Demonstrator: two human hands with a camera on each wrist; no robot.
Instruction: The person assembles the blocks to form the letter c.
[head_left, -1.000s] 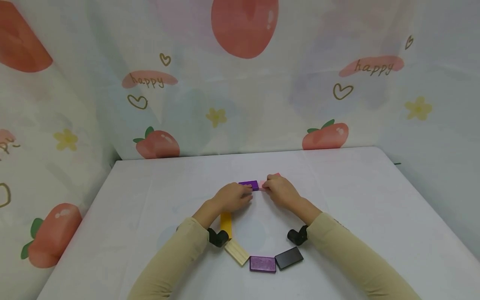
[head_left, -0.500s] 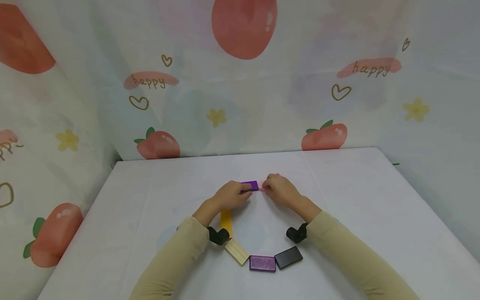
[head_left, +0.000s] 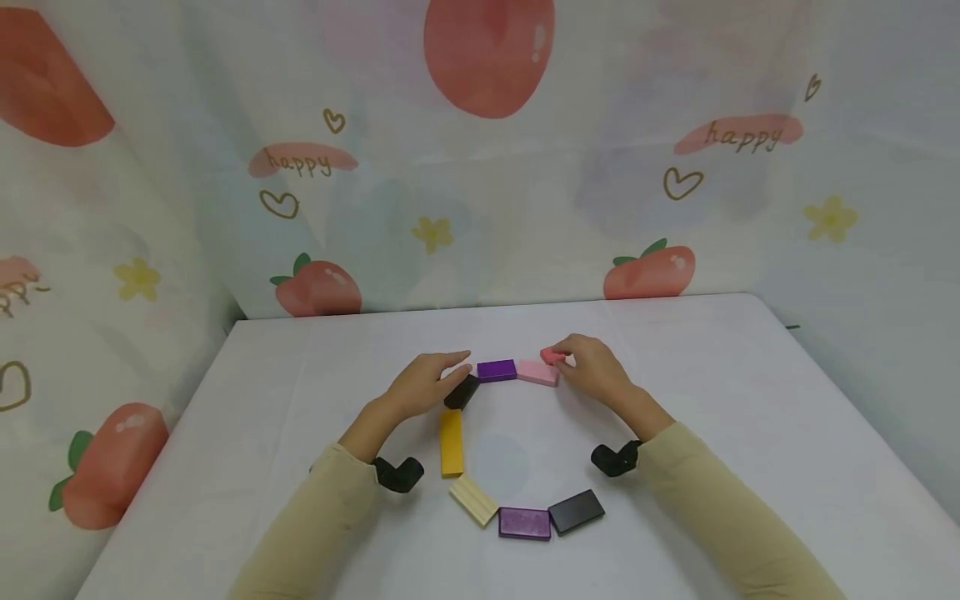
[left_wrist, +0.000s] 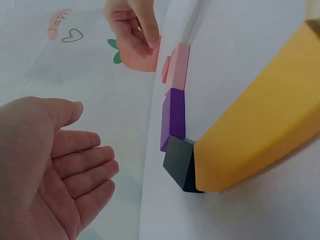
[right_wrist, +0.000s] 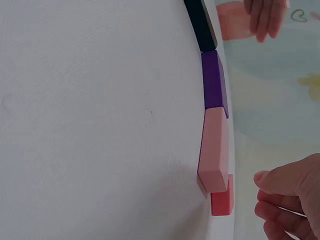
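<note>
My left hand [head_left: 422, 385] hovers by the black block [head_left: 461, 392] at the ring's upper left, fingers relaxed. The left wrist view shows that hand [left_wrist: 65, 165] with its palm bare, apart from the blocks. A purple block [head_left: 497, 371] and a pink block [head_left: 537, 372] lie end to end at the ring's far side. Behind the pink one rests a small coral-red block [right_wrist: 222, 197]. Close to it is my right hand [head_left: 596, 367], its fingers loosely bent. In the right wrist view a gap separates this hand [right_wrist: 290, 200] from the red block.
A yellow block [head_left: 452, 443], a ridged cream block [head_left: 473, 501], a glittery purple block [head_left: 524, 523] and a dark grey block [head_left: 577, 512] continue the curve on the white table [head_left: 675, 533]. A printed cloth [head_left: 487, 208] hangs behind the table.
My left hand has drawn back to the left from the purple block, uncovering the black one. The right hand has let go of the pink block and shifted right and upward.
</note>
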